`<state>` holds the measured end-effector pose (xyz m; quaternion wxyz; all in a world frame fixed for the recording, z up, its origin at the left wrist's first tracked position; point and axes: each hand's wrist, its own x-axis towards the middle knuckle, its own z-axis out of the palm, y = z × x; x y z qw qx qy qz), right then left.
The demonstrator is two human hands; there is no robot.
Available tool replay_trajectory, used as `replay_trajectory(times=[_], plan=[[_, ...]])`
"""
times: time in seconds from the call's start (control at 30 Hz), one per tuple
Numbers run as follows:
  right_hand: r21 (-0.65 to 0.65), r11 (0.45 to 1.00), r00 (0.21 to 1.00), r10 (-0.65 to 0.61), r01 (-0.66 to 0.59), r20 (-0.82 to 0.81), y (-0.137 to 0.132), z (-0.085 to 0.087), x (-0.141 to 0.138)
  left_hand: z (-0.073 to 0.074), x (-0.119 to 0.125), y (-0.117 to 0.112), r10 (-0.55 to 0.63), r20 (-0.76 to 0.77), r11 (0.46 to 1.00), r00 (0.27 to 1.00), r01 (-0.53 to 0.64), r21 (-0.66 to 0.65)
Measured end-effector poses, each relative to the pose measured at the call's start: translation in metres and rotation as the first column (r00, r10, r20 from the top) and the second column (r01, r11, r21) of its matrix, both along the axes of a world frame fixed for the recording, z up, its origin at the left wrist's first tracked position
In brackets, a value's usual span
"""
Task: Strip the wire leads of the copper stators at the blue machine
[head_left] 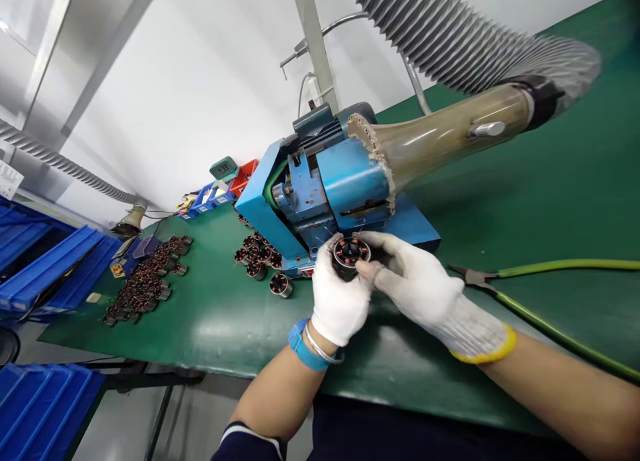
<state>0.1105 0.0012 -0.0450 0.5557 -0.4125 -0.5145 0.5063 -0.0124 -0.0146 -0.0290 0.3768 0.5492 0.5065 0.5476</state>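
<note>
Both my hands wear white knit gloves. My left hand is closed around a small round motor stator with copper windings, held just in front of the blue bench machine. My right hand also grips the stator from the right, its bare fingertip resting on the rim. A blue strap and a metal bangle sit on my left wrist.
A green bench carries a spread of several stators at the left and a small cluster beside the machine. Green-handled pliers lie at the right. A clear nozzle on a ribbed hose reaches the machine. Blue bins stand left.
</note>
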Motion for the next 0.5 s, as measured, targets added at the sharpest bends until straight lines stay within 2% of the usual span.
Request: replay_trajectory(times=[0.13,0.3,0.4,0.5], plan=[[-0.051,0.994,0.984,0.084,-0.093,-0.157,0.014,0.005,0.001,0.012,0.008,0.013,0.077,0.015,0.996,0.997,-0.077,-0.047],[-0.064,0.989,0.935,0.101,-0.13,-0.34,0.02,0.012,0.006,0.025,0.017,0.024,0.141,-0.174,0.989,0.975,-0.146,-0.014],[-0.088,0.979,0.911,0.135,-0.182,-0.39,0.021,0.015,0.008,0.028,0.018,0.027,0.159,-0.242,0.987,0.957,-0.157,0.027],[-0.1,0.977,0.92,0.14,-0.188,-0.366,0.022,0.017,0.011,0.031,0.019,0.027,0.155,-0.281,0.988,0.947,-0.146,0.053]])
